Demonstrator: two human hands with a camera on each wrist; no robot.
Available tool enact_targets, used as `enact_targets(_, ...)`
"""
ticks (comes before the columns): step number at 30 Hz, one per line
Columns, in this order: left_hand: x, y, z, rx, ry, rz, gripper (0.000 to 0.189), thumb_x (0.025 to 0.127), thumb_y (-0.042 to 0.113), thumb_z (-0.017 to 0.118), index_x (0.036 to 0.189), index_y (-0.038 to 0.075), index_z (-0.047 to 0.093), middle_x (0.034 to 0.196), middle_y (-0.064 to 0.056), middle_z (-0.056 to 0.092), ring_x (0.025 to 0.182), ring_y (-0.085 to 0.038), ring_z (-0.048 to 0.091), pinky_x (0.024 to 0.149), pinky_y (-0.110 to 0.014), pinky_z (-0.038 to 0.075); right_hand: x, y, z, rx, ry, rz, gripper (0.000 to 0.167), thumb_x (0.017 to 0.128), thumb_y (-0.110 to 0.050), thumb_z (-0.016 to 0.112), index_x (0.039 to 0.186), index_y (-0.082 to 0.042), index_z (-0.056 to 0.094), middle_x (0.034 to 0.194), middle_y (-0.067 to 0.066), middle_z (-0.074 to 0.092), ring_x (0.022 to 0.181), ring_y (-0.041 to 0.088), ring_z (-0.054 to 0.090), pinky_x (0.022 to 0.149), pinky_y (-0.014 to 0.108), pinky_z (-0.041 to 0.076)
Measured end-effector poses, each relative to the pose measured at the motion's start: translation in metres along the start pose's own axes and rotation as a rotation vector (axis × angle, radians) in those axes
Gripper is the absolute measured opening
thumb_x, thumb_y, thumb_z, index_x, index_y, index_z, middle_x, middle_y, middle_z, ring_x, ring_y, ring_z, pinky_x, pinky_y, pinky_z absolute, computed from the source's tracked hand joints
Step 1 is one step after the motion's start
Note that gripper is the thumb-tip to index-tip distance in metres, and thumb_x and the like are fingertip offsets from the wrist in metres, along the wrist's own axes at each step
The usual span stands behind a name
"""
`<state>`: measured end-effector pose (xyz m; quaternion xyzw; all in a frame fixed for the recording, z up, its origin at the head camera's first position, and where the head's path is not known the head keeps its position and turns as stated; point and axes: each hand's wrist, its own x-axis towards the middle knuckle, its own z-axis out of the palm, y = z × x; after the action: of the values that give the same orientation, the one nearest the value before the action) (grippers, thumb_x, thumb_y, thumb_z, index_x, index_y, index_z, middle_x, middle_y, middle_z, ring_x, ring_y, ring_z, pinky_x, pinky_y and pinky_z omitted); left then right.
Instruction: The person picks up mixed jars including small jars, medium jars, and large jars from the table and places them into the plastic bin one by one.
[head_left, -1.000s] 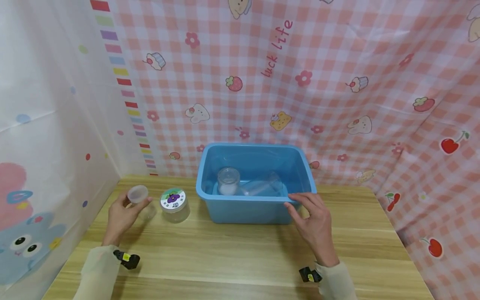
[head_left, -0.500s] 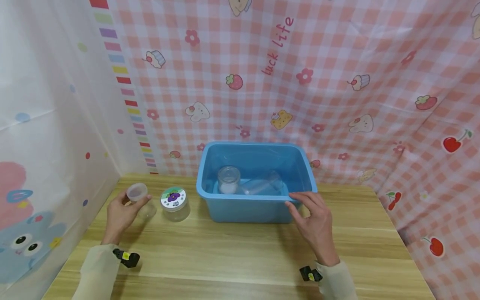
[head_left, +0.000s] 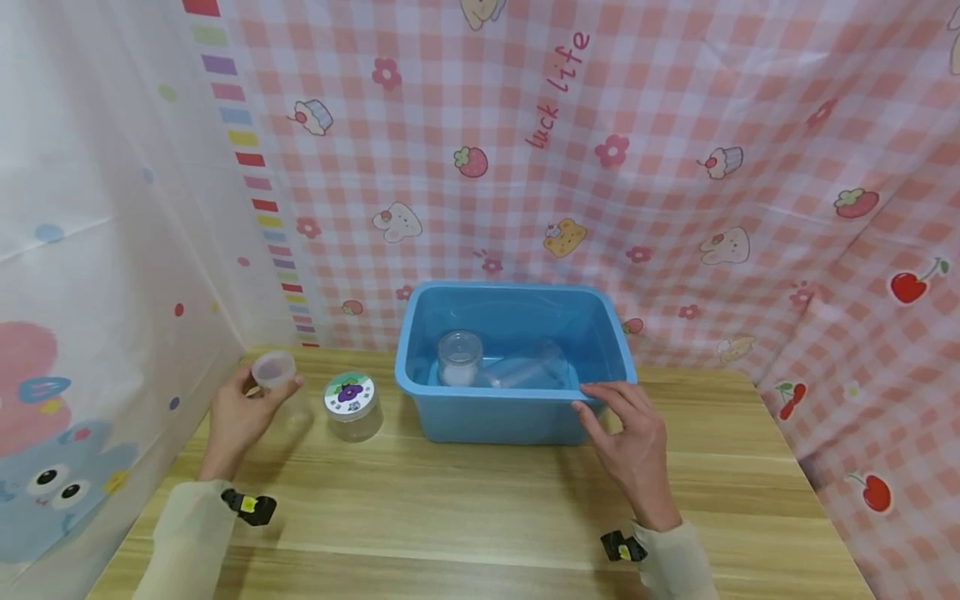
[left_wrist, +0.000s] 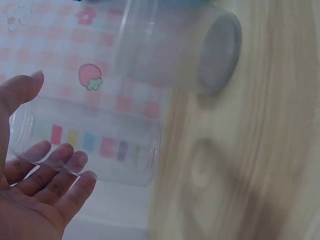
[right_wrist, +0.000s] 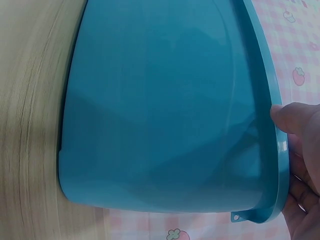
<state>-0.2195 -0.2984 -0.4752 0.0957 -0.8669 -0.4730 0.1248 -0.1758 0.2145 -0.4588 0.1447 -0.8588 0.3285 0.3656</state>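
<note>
At the left of the table my left hand holds a clear plastic jar near its mouth, thumb on one side and fingers round the other. The jar's top is uncovered; whether its base touches the table I cannot tell. Just right of it stands a second clear jar with a printed lid showing a purple picture. My right hand pinches the front right rim of a blue plastic bin, thumb outside. In the bin, an upright clear jar stands beside a clear container lying on its side.
The wooden table extends in front of the bin and to its right. A pink checked cloth hangs close behind the bin, and a white printed cloth borders the left side.
My left hand has shifted slightly away from me with the jar, whose rim now sits a little higher in view. My right hand has stayed on the bin's rim.
</note>
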Motion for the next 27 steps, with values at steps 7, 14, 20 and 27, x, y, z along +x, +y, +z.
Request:
enact_targets(7, 0.002, 0.017, -0.004, 0.003, -0.009, 0.037, 0.079, 0.09, 0.053, 0.074, 0.148, 0.005, 0.05, 0.145, -0.023, 0.058, 0.137, -0.038, 0.053, 0.11, -0.059, 0.048, 0.001, -0.002, -0.001, -0.002, 0.006, -0.01, 0.03, 0.08, -0.014, 0.089, 0.108, -0.011, 0.079, 0.107, 0.005, 0.076, 0.101, 0.023, 0.065, 0.093, 0.019, 0.05)
enact_targets(14, 0.0, 0.04, -0.009, -0.004, -0.031, 0.058, 0.082, 0.091, 0.055, 0.073, 0.151, 0.005, 0.046, 0.149, -0.025, 0.054, 0.138, -0.044, 0.051, 0.11, -0.064, 0.046, 0.001, -0.002, -0.001, -0.019, -0.018, 0.015, 0.029, 0.081, -0.017, 0.088, 0.109, -0.012, 0.08, 0.108, 0.005, 0.076, 0.102, 0.022, 0.066, 0.094, 0.025, 0.053)
enact_targets(20, 0.002, 0.058, -0.009, 0.004, -0.03, 0.092, 0.075, 0.091, 0.054, 0.073, 0.147, 0.008, 0.052, 0.144, -0.022, 0.06, 0.131, -0.039, 0.057, 0.101, -0.054, 0.053, 0.001, -0.003, -0.001, -0.016, -0.009, 0.006, 0.029, 0.082, -0.018, 0.088, 0.109, -0.012, 0.079, 0.108, 0.005, 0.076, 0.102, 0.022, 0.066, 0.095, 0.019, 0.051)
enact_targets(27, 0.001, 0.078, -0.008, -0.001, -0.045, 0.105, 0.074, 0.089, 0.056, 0.074, 0.145, 0.013, 0.054, 0.143, -0.017, 0.061, 0.126, -0.037, 0.061, 0.089, -0.033, 0.053, 0.001, -0.001, 0.0, -0.017, 0.005, -0.007, 0.03, 0.08, -0.015, 0.089, 0.108, -0.011, 0.08, 0.106, 0.005, 0.076, 0.1, 0.023, 0.066, 0.096, 0.014, 0.048)
